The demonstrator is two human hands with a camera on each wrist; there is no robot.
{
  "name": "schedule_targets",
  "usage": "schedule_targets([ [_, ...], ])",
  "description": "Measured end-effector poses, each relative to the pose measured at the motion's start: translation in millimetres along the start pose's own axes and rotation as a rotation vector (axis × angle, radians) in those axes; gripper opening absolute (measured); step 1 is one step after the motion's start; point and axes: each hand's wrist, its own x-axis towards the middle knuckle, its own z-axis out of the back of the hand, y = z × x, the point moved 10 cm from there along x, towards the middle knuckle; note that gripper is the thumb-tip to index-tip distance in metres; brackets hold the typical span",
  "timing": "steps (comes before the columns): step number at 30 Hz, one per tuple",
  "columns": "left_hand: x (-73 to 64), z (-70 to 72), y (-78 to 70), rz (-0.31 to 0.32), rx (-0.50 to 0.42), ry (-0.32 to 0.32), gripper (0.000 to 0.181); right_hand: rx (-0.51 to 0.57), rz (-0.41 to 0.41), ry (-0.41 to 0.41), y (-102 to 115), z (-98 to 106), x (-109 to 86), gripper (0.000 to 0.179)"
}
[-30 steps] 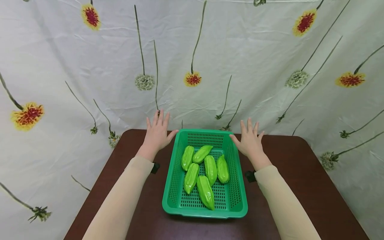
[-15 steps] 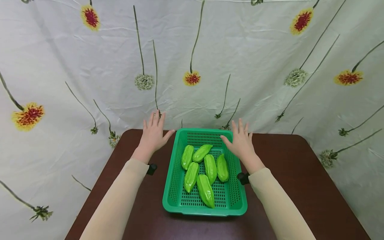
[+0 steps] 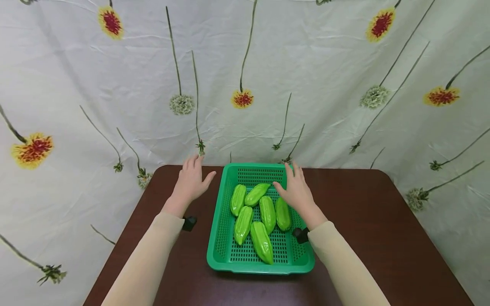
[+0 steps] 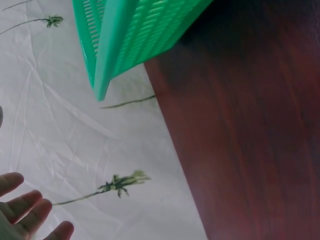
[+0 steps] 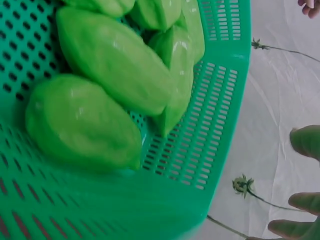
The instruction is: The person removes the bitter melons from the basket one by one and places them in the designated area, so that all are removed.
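Observation:
A green plastic basket (image 3: 260, 269) with slotted walls holds several glossy green, ridged fruits (image 3: 262, 243), long and pointed like plastic starfruit or bitter melons. Left of the basket, my left hand (image 3: 190, 178) hovers with relaxed fingers and the thumb towards the rim, holding nothing. Its fingertips (image 4: 37, 200) show in the left wrist view, apart from the basket. My right hand (image 3: 296, 191) is above the basket's right side, near the rightmost fruit (image 3: 282, 214), which it partly covers. In the right wrist view its fingers (image 5: 302, 202) are loosely spread and hold nothing.
The basket stands on a dark brown table (image 3: 356, 212) with rounded far corners. Behind and beside the table hangs a white cloth (image 3: 214, 76) printed with flowers. A small black device (image 3: 300, 235) sits at the right wrist, another black device (image 3: 189, 223) at the left.
My right hand has moved left from beside the basket to over its right side. My left hand has drawn slightly left and nearer to me. The basket and fruits have stayed in place.

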Motion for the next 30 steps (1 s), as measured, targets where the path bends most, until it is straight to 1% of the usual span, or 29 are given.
schedule_targets([
  [7,-14.1,-11.0,5.1,0.004,-0.060,0.019,0.064,0.030,-0.051,0.011,3,-16,-5.4,0.075],
  [16,-33.2,-28.7,6.8,0.041,-0.175,0.095,0.061,0.068,-0.126,0.070,-2,-35,-12.7,0.076],
  [24,-44.4,-50.0,3.9,0.125,-0.306,0.201,0.061,0.039,-0.202,0.138,-11,-50,-20.7,0.078],
  [30,-51.0,-67.2,6.5,0.195,-0.396,0.290,0.058,0.044,-0.260,0.176,-19,-60,-25.9,0.081],
])
